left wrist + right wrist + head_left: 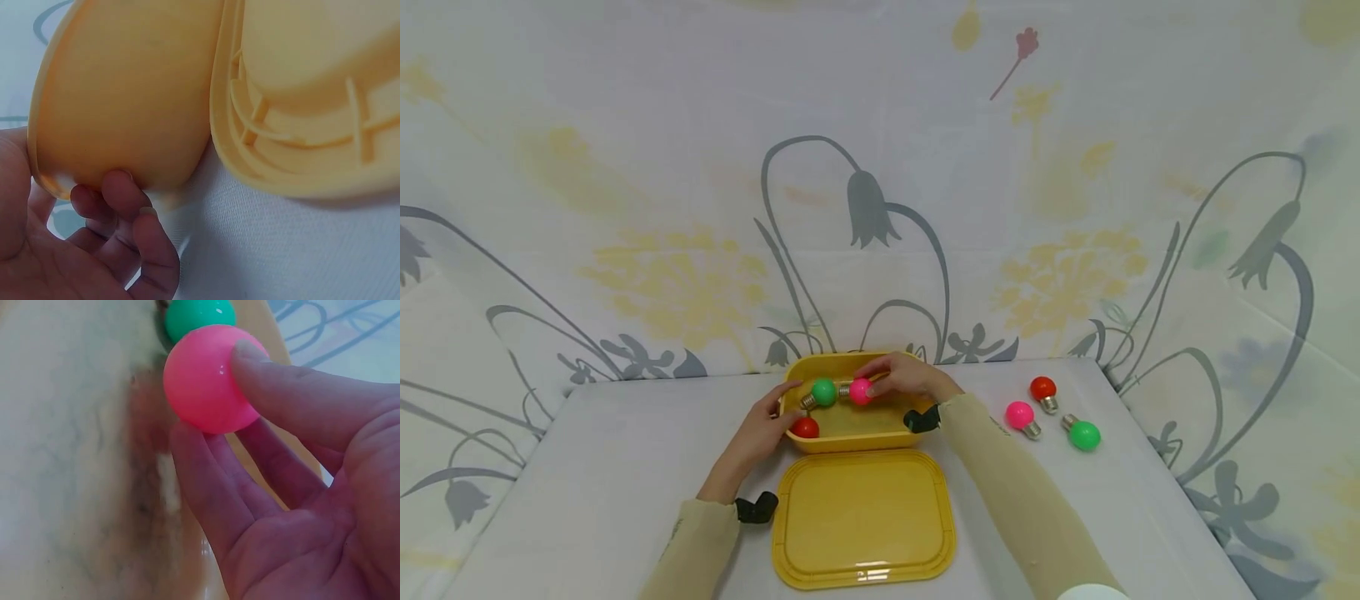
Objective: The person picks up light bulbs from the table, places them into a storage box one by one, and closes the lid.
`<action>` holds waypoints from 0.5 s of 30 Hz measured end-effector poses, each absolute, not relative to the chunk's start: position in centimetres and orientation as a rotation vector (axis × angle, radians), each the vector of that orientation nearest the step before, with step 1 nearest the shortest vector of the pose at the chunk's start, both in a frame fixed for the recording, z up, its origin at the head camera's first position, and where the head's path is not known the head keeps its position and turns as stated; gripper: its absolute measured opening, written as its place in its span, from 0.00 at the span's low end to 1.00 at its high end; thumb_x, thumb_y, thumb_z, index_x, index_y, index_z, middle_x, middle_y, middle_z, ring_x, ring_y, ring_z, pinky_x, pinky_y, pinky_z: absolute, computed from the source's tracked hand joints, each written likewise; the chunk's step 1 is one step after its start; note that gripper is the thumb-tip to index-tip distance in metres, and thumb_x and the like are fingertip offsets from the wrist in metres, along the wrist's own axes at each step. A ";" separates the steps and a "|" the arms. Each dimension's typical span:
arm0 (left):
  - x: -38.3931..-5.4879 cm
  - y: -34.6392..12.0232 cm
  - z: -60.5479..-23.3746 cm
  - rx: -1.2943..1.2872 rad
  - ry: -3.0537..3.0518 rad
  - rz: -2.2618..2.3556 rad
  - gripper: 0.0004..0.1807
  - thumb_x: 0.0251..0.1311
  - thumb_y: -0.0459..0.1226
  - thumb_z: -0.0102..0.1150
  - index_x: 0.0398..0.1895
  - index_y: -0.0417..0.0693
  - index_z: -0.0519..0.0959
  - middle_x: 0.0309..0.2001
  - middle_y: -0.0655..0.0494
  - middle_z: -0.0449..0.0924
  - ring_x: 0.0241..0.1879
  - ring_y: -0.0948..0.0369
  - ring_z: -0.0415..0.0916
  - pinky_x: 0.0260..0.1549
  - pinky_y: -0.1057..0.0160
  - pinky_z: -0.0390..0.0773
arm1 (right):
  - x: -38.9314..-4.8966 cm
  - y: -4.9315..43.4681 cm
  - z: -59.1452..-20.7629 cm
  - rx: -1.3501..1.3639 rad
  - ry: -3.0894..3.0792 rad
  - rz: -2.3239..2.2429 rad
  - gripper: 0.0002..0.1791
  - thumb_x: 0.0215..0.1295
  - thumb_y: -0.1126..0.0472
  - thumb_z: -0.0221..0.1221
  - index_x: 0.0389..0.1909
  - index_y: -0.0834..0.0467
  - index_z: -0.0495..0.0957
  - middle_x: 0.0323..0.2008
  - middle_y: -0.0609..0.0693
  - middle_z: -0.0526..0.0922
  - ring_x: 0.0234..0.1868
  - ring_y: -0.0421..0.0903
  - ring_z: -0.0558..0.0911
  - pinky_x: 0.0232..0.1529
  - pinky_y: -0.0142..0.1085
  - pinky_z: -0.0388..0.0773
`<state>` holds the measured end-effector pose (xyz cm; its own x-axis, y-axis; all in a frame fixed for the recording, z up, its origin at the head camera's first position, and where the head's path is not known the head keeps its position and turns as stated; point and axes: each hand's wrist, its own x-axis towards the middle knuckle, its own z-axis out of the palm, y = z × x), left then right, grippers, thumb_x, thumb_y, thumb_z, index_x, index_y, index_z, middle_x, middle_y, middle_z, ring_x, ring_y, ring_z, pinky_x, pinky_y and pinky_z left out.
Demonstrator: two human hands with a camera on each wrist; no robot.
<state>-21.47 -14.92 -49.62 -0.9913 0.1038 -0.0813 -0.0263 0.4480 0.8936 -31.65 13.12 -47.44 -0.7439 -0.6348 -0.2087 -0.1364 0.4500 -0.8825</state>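
Note:
My right hand holds a pink light bulb by its round globe, over the inside of a yellow plastic container. In the right wrist view, thumb and fingers pinch the pink globe, and a green bulb shows just beyond it. The green bulb lies in the container with a red bulb in its near left corner. At the left end, my left hand grips the container's rim. In the left wrist view its curled fingers press against the outer wall.
A yellow lid lies on the white-covered table directly in front of the container. To the right are three loose bulbs: red, pink and green. A flower-patterned cloth hangs behind the table.

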 end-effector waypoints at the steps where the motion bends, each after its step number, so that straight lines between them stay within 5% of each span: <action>1: -21.5 -14.9 -49.6 0.064 2.566 1.586 0.28 0.68 0.37 0.57 0.71 0.54 0.68 0.33 0.48 0.64 0.31 0.56 0.63 0.29 0.62 0.66 | -31.6 13.1 -47.4 -0.638 2.181 -1.261 0.22 0.62 0.64 0.66 0.58 0.61 0.80 0.53 0.51 0.82 0.51 0.45 0.78 0.54 0.36 0.75; 15: -21.4 -14.9 -49.8 0.035 2.565 1.582 0.28 0.69 0.37 0.57 0.72 0.55 0.67 0.37 0.46 0.68 0.34 0.55 0.66 0.31 0.62 0.67 | -31.4 12.9 -47.3 -0.598 2.186 -1.270 0.22 0.62 0.64 0.66 0.58 0.62 0.80 0.50 0.51 0.83 0.48 0.44 0.79 0.53 0.36 0.75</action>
